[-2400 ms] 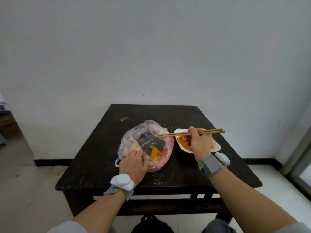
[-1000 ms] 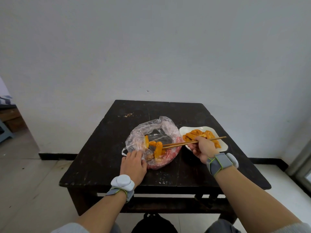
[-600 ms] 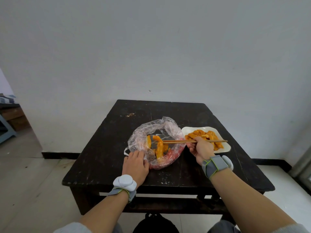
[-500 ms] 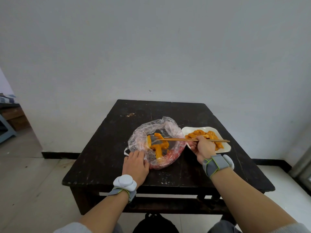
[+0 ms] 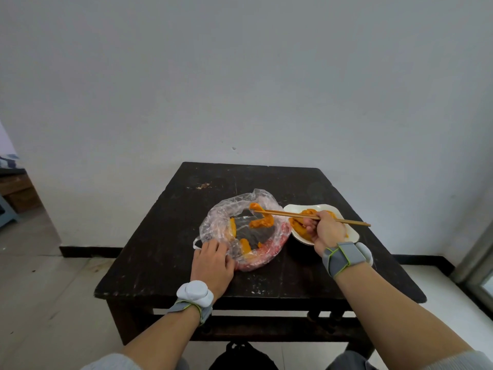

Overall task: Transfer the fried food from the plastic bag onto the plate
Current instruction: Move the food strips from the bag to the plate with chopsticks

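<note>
right hand: the right hand (image 5: pixel 326 232) is curled round a pair of chopsticks (image 5: pixel 293 215). it is low over the near left part of the plate, and the sticks point left into the bag.
chopstick tips: they close on an orange fried piece (image 5: pixel 264 221), lifted just above the dark inside of the bag at its far right part. the hold looks thin, close to one end of the piece.
left hand: the left hand (image 5: pixel 213 265) lies with fairly straight fingers on the near left edge of the bag and presses it to the table. it grasps nothing.
bag: the plastic bag (image 5: pixel 221 217) lies open and crumpled at the middle of the table, just left of the plate. a red part shows along its near right side.
in the bag: besides the lifted piece, at least two more orange pieces show, one at the left (image 5: pixel 232 227) and one at the near side (image 5: pixel 245 248). folds may hide others.
plate: the white plate (image 5: pixel 298 208) sits right of the bag. a heap of fried food (image 5: pixel 300 227) lies on it, partly hidden by the right hand.
table: a dark, scuffed table (image 5: pixel 165 249) against a pale wall.
progress: i judge the job well past halfway. most of the food is on the plate, one piece is in the air, and a few are left in the bag.
left to do: carry this piece right over the rim, set it down, then fetch the rest.
</note>
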{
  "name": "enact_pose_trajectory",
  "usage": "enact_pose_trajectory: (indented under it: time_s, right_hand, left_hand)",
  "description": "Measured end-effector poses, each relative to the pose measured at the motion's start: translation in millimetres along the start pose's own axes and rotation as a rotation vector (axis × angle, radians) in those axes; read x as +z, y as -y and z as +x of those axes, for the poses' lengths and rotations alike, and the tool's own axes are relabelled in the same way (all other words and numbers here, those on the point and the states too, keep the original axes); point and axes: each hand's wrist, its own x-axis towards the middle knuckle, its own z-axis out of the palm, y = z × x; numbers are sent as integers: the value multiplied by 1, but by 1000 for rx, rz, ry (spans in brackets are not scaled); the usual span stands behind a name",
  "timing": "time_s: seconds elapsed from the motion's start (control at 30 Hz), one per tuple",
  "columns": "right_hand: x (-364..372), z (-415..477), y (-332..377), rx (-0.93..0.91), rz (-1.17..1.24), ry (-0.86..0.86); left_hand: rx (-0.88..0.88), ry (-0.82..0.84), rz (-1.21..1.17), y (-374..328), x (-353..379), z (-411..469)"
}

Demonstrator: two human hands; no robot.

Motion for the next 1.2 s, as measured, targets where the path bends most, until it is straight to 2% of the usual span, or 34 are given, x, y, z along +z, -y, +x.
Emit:
enact_pose_trajectory:
  time_s: [0.3, 0.57, 0.8, 1.03, 1.2]
  right_hand:
    - [-16, 0, 30, -37, 75, -34]
    - [-43, 10, 52, -92, 105, -95]
    - [-68, 17, 55, -102, 118, -149]
    - [-90, 29, 46, -35, 93, -192]
    - [-103, 37, 41, 9, 87, -234]
  left_hand:
    - [134, -100, -97, -40, -7, 16]
    - [258, -26, -77, -84, 3, 18]
    - [299, 9, -59, -101, 13, 14]
    - [298, 98, -30, -101, 27, 7]
    - [298, 103, -24, -101, 30, 5]
